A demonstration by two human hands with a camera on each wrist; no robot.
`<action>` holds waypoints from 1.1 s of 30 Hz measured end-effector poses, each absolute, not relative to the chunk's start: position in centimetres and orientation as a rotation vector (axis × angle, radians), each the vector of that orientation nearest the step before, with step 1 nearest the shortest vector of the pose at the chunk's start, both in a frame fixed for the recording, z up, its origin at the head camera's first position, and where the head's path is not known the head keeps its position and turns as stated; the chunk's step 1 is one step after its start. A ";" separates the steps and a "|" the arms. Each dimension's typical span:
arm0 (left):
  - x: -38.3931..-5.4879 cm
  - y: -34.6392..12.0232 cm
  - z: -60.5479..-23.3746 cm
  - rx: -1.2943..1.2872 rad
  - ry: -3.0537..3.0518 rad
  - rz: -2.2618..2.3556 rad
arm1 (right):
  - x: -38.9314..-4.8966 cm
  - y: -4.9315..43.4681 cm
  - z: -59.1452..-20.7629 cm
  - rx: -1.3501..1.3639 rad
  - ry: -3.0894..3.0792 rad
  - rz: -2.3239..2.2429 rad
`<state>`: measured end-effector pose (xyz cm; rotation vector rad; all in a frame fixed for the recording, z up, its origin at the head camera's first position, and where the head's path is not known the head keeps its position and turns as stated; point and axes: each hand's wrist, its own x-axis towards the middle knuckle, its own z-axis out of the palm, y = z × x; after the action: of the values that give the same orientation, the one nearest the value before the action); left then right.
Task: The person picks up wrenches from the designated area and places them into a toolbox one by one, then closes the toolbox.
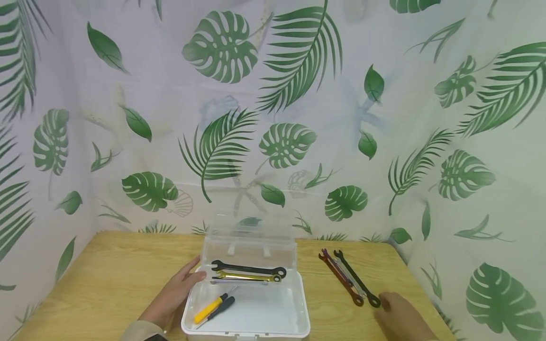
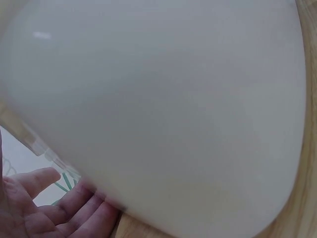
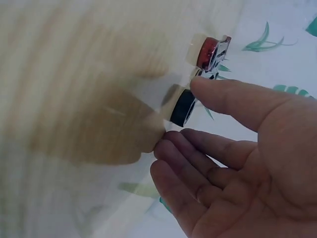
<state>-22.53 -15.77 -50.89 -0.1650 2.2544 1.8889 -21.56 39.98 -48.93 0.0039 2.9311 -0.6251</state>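
In the head view my left hand point(image 1: 177, 291) rests at the back left corner of a white toolbox point(image 1: 306, 315), thumb by the rim. The left wrist view shows its fingers point(image 2: 91, 213) extended against the outer wall. My right hand point(image 1: 401, 315) is at the ring end of a black wrench point(image 1: 358, 278) on the table. Thumb and fingers are spread around that end, with a gap visible in the right wrist view. Beside it lie a red wrench point(image 1: 341, 278) and partly covered purple and silver ones. Inside the box are a black wrench point(image 1: 249, 270) and a gold wrench point(image 1: 247, 276).
A yellow-handled screwdriver point(image 1: 209, 310) and a black-handled one point(image 1: 222, 308) lie at the left of the box floor. The clear lid point(image 1: 251, 237) stands raised at the back. Leaf-printed cloth point(image 1: 273, 94) surrounds the wooden table point(image 1: 128, 265).
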 end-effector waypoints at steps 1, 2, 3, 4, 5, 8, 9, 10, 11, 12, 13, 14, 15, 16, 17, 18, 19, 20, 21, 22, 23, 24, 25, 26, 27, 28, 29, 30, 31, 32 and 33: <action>-22.5 -15.8 -50.9 -0.163 2.250 1.889 | -21.6 39.8 -48.8 0.015 2.934 -0.616; -22.5 -15.8 -50.9 -0.159 2.246 1.889 | -21.7 39.6 -48.7 0.025 2.937 -0.603; -22.5 -15.8 -50.9 -0.151 2.246 1.890 | -21.8 39.4 -48.6 0.026 2.943 -0.587; -22.5 -15.9 -50.9 -0.153 2.245 1.891 | -22.2 39.3 -48.5 0.014 2.962 -0.557; -22.5 -15.9 -50.8 -0.154 2.246 1.892 | -22.5 39.2 -48.5 0.003 2.983 -0.526; -22.5 -15.9 -50.8 -0.154 2.251 1.898 | -23.2 39.0 -48.4 -0.015 3.014 -0.429; -22.5 -15.9 -50.9 -0.159 2.248 1.899 | -23.4 39.0 -48.5 -0.012 3.024 -0.403; -22.5 -15.8 -50.9 -0.165 2.244 1.902 | -23.5 38.9 -48.5 -0.002 3.033 -0.383; -22.5 -15.7 -51.0 -0.164 2.242 1.900 | -23.5 38.9 -48.6 0.011 3.035 -0.374; -22.4 -15.7 -51.0 -0.164 2.239 1.901 | -23.5 38.8 -48.7 0.022 3.039 -0.367; -22.4 -15.6 -51.0 -0.162 2.236 1.901 | -23.5 38.7 -48.7 0.035 3.044 -0.362; -22.3 -15.6 -51.0 -0.163 2.233 1.902 | -23.4 38.7 -48.8 0.042 3.051 -0.360; -22.3 -15.6 -51.0 -0.162 2.235 1.902 | -23.4 38.6 -48.8 0.046 3.057 -0.359; -22.3 -15.6 -51.0 -0.159 2.232 1.910 | -23.5 38.4 -48.7 0.048 3.063 -0.353; -22.3 -15.6 -50.9 -0.152 2.230 1.916 | -23.5 38.3 -48.7 0.040 3.073 -0.346; -22.3 -15.7 -50.8 -0.151 2.230 1.920 | -23.6 38.2 -48.6 0.038 3.081 -0.343; -22.2 -15.8 -50.7 -0.152 2.227 1.925 | -23.6 38.0 -48.6 0.035 3.086 -0.339; -22.2 -15.9 -50.6 -0.152 2.226 1.928 | -23.6 37.9 -48.6 0.029 3.093 -0.336; -22.2 -16.0 -50.6 -0.148 2.224 1.932 | -23.7 37.8 -48.5 0.026 3.098 -0.335; -22.2 -16.1 -50.6 -0.144 2.223 1.933 | -23.7 37.6 -48.5 0.029 3.102 -0.334; -22.3 -16.1 -50.5 -0.142 2.230 1.924 | -23.7 37.6 -48.5 0.025 3.105 -0.333; -22.3 -16.2 -50.6 -0.150 2.230 1.919 | -23.7 37.5 -48.5 0.023 3.106 -0.330; -22.3 -16.3 -50.6 -0.154 2.234 1.911 | -23.7 37.5 -48.6 0.015 3.107 -0.326; -22.4 -16.3 -50.6 -0.159 2.243 1.898 | -23.7 37.4 -48.7 0.009 3.106 -0.326; -22.4 -16.3 -50.7 -0.167 2.248 1.889 | -23.8 37.4 -48.7 0.004 3.104 -0.326; -22.4 -16.3 -50.7 -0.173 2.242 1.893 | -23.8 37.4 -48.8 -0.001 3.102 -0.328; -22.4 -16.3 -50.8 -0.170 2.238 1.897 | -23.8 37.5 -48.8 -0.006 3.101 -0.330; -22.4 -16.2 -50.8 -0.166 2.234 1.900 | -23.8 37.5 -48.9 -0.006 3.101 -0.330; -22.4 -16.1 -50.9 -0.161 2.228 1.905 | -23.8 37.6 -48.8 -0.005 3.099 -0.330; -22.4 -16.0 -50.9 -0.157 2.215 1.916 | -23.8 37.7 -48.8 -0.002 3.098 -0.329; -22.4 -15.9 -50.9 -0.152 2.205 1.925 | -23.8 37.8 -48.8 -0.001 3.097 -0.327</action>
<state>-22.40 -15.90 -50.94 -0.1521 2.2054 1.9253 -23.75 37.80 -48.80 -0.0012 3.0970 -0.3271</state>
